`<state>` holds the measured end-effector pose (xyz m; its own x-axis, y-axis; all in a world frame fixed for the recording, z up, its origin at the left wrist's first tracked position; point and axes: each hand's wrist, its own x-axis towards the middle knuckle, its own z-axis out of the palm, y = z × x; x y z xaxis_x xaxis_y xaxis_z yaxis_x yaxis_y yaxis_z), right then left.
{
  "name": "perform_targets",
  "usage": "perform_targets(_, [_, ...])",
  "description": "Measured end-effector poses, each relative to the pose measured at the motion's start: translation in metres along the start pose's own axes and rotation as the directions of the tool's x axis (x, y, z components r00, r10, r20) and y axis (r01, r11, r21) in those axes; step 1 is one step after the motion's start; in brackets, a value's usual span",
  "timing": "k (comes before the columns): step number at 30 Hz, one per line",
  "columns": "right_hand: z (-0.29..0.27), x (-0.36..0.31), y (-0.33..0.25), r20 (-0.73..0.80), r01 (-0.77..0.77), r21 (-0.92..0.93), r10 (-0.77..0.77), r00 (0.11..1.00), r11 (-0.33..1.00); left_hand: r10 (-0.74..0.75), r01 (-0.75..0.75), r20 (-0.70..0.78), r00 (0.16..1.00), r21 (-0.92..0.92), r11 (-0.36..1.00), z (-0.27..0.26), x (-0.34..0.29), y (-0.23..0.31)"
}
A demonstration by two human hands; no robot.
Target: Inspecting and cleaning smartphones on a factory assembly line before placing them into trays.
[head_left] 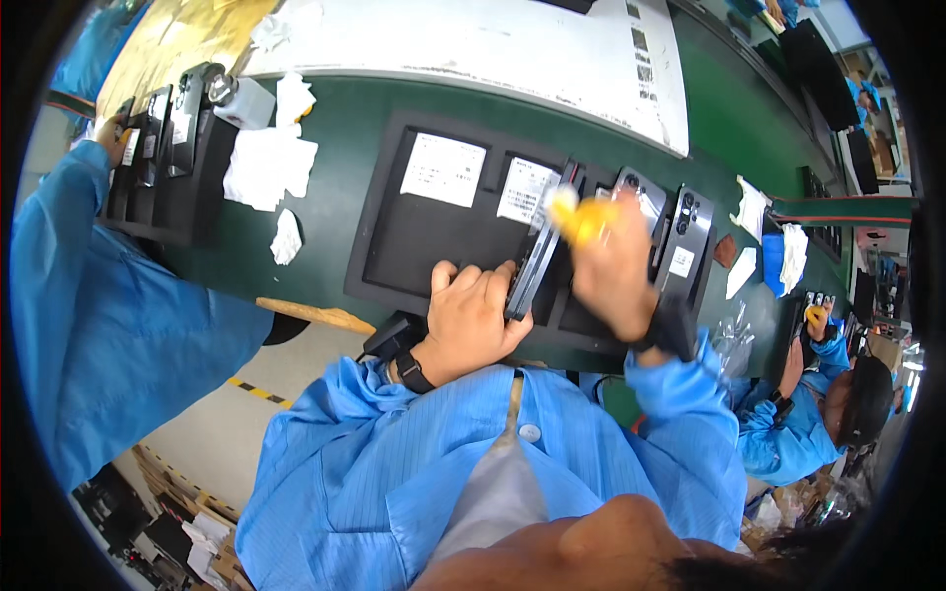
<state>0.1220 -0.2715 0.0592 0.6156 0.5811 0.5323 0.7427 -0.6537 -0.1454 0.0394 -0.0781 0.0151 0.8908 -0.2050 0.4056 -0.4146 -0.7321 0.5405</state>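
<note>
- Black tray (371, 231) with compartments, lying on the green desk (325, 246); a white printed sheet (443, 169) rests in its left compartment and a second sheet (525, 189) in the next.
- Dark phone (537, 264), turned on its narrow edge and tilted, above the middle of the tray.
- Left hand (471, 320): thumb and index finger close on the phone's near end; the other fingers extend over the tray's near edge.
- Right hand (613, 266): at the phone's right side, blurred; a yellow item (588, 221) with a whitish tip shows at its fingers. Whether these grip it or wear it, or touch the phone, cannot be told.
- Two grey phones (641, 197) (686, 236), backs up, at the tray's right end.
- White cloth (266, 167) and, just beyond it, a pale bottle (241, 100), left of the tray.
- Blue container (774, 264), right of the tray.
</note>
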Motion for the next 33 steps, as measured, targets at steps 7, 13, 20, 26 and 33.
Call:
perform_targets(7, [-0.003, -0.016, -0.005, 0.028, -0.076, 0.035, 0.076, 0.997, 0.996, -0.004, 0.003, 0.028, 1.0, 0.03, 1.0, -0.005, -0.001, 0.008])
perform_targets(13, [-0.005, -0.014, -0.03, 0.033, -0.024, 0.136, 0.02, 0.999, 0.99, -0.007, 0.007, -0.023, 1.0, 0.013, 1.0, 0.001, -0.002, 0.0])
perform_targets(20, [0.0, 0.016, 0.022, -0.044, -0.123, 0.016, 0.123, 0.991, 0.992, 0.013, -0.012, -0.008, 1.0, 0.056, 0.998, -0.002, -0.001, 0.006])
perform_targets(26, [-0.01, -0.033, -0.054, 0.044, -0.022, 0.2, 0.014, 0.999, 0.98, 0.003, -0.007, 0.064, 0.998, 0.052, 0.999, 0.002, -0.004, 0.0])
perform_targets(33, [0.005, 0.023, 0.029, -0.11, -0.133, 0.014, 0.134, 0.985, 0.991, 0.011, -0.011, 0.007, 1.0, 0.06, 0.998, -0.002, -0.001, 0.005])
